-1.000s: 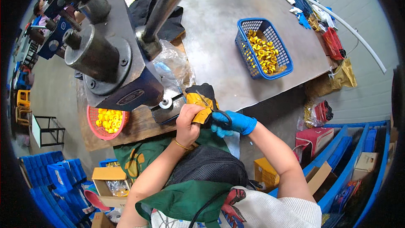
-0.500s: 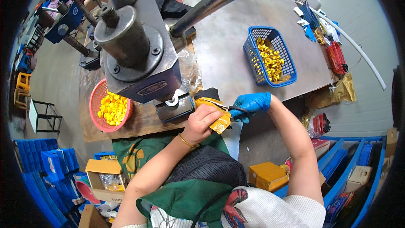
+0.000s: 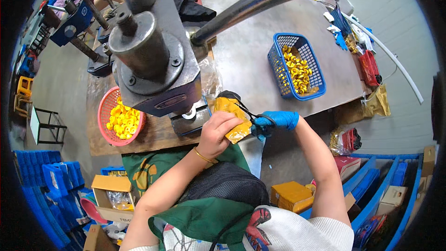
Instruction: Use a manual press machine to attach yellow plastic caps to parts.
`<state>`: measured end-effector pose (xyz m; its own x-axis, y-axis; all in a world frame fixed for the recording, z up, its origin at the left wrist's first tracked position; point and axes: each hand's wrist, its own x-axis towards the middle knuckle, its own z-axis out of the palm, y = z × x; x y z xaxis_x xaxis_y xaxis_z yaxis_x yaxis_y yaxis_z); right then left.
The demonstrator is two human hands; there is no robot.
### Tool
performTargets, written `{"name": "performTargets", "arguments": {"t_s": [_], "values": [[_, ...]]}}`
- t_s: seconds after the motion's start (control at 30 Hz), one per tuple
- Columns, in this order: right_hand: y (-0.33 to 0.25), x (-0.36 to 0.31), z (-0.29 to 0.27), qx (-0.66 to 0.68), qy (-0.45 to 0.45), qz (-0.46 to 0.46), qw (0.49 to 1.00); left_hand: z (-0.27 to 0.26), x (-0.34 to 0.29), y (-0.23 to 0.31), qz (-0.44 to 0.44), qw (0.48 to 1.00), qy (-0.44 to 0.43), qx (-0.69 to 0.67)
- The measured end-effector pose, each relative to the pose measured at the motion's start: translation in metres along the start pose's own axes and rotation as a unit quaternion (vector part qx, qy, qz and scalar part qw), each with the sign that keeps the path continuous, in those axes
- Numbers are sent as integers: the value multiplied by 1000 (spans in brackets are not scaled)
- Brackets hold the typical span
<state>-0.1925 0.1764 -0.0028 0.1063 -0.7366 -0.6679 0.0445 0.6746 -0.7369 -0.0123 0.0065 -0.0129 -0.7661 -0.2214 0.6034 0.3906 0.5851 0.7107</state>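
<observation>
Now the yellow piece shows wider, so its edge seems handier: my left hand pinches it, my right hand grips scissors.

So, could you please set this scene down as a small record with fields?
Left hand: bare, gripping a flat, crinkled mustard-yellow sheet
Right hand: blue-gloved, holding black-handled metal scissors, their blades at the sheet
Machine: dark metal press with a long, curved steel lever
Left side: round pink plastic basket of small yellow pieces, on a brown wooden board
Right side: rectangular blue plastic basket of similar yellow pieces, on a smooth grey tabletop
Unclear: whether the blades are cutting
</observation>
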Motion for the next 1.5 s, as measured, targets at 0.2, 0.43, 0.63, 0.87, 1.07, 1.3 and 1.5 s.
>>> {"name": "performTargets", "arguments": {"t_s": [0.2, 0.43, 0.63, 0.87, 1.07, 1.3, 1.5], "values": [[14, -5, 6, 71, -58, -10, 996, -3, -7, 7, -39, 999, 21, -1], [0, -2, 6, 72, -57, 1, 996, 5, -11, 8, 10, 1000, -2, -7], [-28, 1, -1, 11, -56, 60, 997, 2, -6, 5, 37, 999, -37, -15], [-41, -15, -14, -166, 24, 143, 975, -17, -13, 8, -35, 998, -57, -20], [-31, -28, -23, -170, 224, 104, 954, -24, -34, 11, -280, 942, 115, -147], [3, 21, -20, -248, 514, 19, 821, -29, -35, 8, -298, 900, 97, -302], [-7, 48, 34, -252, 583, -158, 756, -46, -7, -18, -118, 976, -132, -129]]}}
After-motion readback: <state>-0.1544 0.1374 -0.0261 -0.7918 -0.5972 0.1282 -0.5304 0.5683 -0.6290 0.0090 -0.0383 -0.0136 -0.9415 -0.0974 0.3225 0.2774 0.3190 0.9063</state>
